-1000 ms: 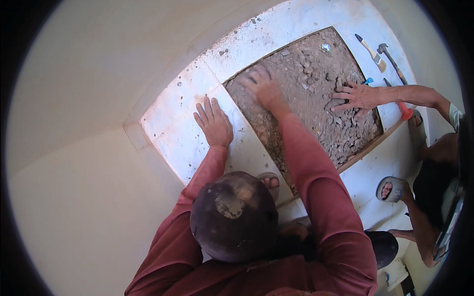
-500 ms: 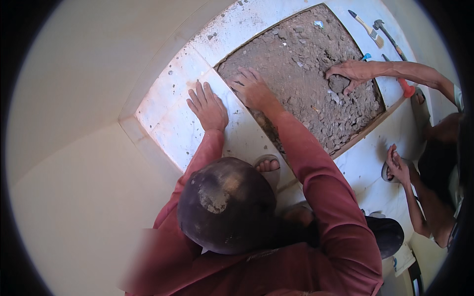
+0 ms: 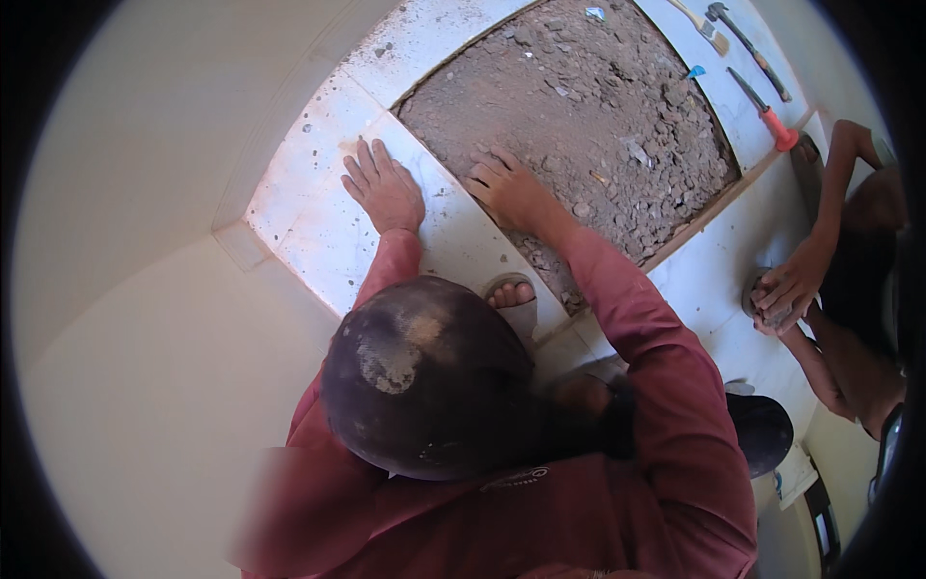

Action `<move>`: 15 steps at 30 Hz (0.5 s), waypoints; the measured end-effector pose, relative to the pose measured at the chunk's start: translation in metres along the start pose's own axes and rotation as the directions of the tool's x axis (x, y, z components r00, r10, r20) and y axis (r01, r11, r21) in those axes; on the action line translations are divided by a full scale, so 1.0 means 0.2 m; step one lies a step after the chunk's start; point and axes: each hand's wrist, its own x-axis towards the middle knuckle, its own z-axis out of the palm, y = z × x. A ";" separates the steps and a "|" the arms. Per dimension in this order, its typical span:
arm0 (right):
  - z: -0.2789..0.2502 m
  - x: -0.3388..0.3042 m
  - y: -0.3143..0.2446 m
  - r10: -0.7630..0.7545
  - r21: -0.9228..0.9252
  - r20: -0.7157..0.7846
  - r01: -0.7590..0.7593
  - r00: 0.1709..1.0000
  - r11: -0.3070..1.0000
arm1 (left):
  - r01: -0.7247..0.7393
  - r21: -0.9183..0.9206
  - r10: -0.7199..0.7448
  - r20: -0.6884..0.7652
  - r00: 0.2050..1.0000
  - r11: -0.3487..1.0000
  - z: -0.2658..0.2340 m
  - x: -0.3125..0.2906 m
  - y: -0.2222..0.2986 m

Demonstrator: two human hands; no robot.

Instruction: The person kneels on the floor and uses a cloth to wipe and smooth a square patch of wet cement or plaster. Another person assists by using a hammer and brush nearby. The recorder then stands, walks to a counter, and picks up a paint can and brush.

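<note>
My left hand (image 3: 389,200) lies flat on a white tile (image 3: 313,188), palm down with the fingers spread. Inside a square opening in the tiling, my right hand (image 3: 516,196) rests on the loose brown soil (image 3: 540,125). Its fingers are stretched and slightly bent close to the opening's left edge, and nothing shows in them. Small stones and rubble (image 3: 666,125) cover the far and right parts of the soil. My knee (image 3: 424,376), in dark dusty cloth, is below my hands.
A person at the right brings both hands (image 3: 786,289) together around a clod or stone, partly hidden. Beyond the opening lie a chisel with a red grip (image 3: 776,127), a hammer (image 3: 748,48) and a paintbrush (image 3: 709,29). A pale wall (image 3: 125,193) rises at the left.
The other person's hand has left the soil and joined their other hand, apparently with the clod. My right hand has slid nearer along the opening's edge. The view has shifted slightly.
</note>
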 end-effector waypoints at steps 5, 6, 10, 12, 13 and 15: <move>-0.17 -0.57 0.02 -0.016 0.091 0.155 0.002 0.988 0.996 | -0.002 0.041 0.003 -0.017 1.000 0.999 0.00 -0.01 0.00; -0.19 -0.68 0.07 0.003 0.107 0.238 -0.029 0.971 0.994 | 0.000 0.043 0.000 -0.011 1.000 0.999 0.00 -0.01 0.00; -0.40 -0.68 0.15 0.305 -0.117 0.046 -0.298 0.951 0.947 | 0.016 0.009 -0.016 -0.004 1.000 1.000 0.00 -0.01 -0.01; -0.42 -0.52 0.05 0.283 -0.043 -0.148 -0.292 0.948 0.955 | 0.013 0.012 -0.013 0.004 1.000 1.000 0.00 -0.01 -0.01; -0.36 -0.52 0.01 0.177 -0.025 -0.071 -0.179 0.982 0.983 | 0.003 0.009 -0.003 0.008 1.000 1.000 0.01 -0.01 0.00; -0.26 -0.53 -0.11 -0.009 0.000 0.064 0.009 0.998 1.000 | 0.001 0.019 -0.001 -0.010 1.000 1.000 0.03 -0.01 -0.01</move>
